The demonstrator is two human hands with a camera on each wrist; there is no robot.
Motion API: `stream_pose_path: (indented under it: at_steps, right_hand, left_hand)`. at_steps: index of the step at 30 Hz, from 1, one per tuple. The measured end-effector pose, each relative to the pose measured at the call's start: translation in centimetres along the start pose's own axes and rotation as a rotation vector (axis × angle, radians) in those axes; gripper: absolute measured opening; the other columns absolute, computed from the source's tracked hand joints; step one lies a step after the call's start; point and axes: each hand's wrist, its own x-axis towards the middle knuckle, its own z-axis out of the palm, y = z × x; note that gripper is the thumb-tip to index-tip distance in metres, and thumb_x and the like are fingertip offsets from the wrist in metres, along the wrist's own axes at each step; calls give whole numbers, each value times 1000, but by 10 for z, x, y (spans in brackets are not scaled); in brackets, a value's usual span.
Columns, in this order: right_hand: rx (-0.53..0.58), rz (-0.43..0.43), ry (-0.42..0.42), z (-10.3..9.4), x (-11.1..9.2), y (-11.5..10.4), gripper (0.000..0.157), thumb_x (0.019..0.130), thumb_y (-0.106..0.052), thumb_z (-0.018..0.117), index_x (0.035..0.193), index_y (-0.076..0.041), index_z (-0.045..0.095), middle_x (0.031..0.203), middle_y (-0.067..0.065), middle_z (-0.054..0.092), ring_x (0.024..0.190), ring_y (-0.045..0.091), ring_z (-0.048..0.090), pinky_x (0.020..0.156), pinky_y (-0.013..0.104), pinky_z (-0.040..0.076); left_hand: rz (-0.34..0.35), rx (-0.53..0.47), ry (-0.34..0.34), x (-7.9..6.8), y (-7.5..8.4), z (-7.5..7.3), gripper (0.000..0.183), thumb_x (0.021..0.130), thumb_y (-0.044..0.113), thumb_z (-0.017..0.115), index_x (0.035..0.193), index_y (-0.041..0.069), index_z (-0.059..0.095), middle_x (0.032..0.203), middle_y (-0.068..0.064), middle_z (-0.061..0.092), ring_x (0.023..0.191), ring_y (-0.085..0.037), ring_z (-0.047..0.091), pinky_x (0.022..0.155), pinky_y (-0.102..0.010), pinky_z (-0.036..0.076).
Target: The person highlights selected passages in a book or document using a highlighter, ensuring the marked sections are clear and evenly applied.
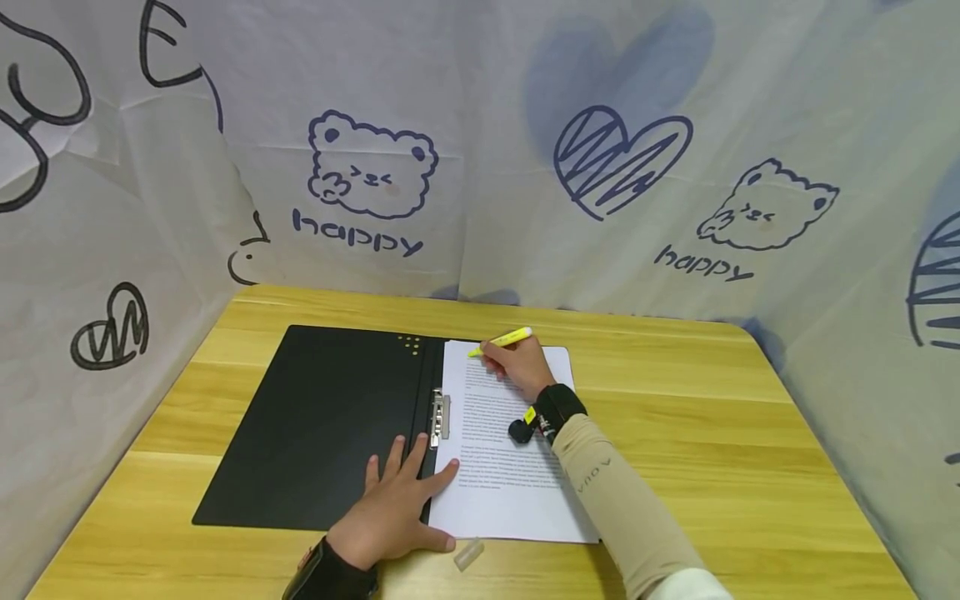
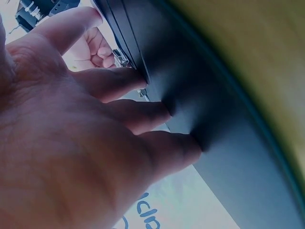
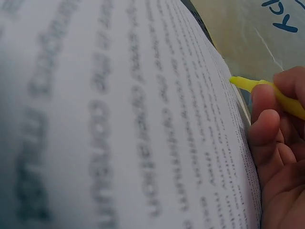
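Observation:
A black clip folder (image 1: 315, 425) lies spread on the wooden table, with printed sheets (image 1: 517, 508) under the metal clip (image 1: 440, 418) on its right side. My right hand (image 1: 522, 364) pinches a yellow highlighter (image 1: 513, 337), its tip near the first lines of text at the top left of the page. In the right wrist view, thumb and fingers hold the highlighter (image 3: 248, 85) close over the paper. My left hand (image 1: 393, 508) rests with spread fingers across the folder's spine and the page's lower left edge. Its fingertips touch the black cover (image 2: 228, 157) in the left wrist view.
A clear highlighter cap (image 1: 468, 554) lies on the table (image 1: 697, 433) just below the page, close to my left thumb. White cloth walls (image 1: 495, 167) with drawn bears and hearts stand around the table at the back and sides.

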Motion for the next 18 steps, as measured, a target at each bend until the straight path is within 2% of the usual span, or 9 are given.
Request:
stream_pose_path:
  at_steps: [9,18]
  right_hand:
    - [-77,-25,11,1,-2,-5,21,95,-27,77,91,-7,71,72,7,67,57,14,56,51,25,43]
    - [-114,0,39,2,-4,-7,22,94,-28,78,91,-7,71,72,6,67,64,16,59,58,27,43]
  left_hand:
    - [-8,-3,-4,0,1,0,95,74,49,90,156,24,50,170,-24,14,155,-53,-1,114,-79,2]
    - [-19,-9,-14,0,2,-1,95,75,48,90,157,24,49,170,-23,13,155,-52,-1,114,-78,1]
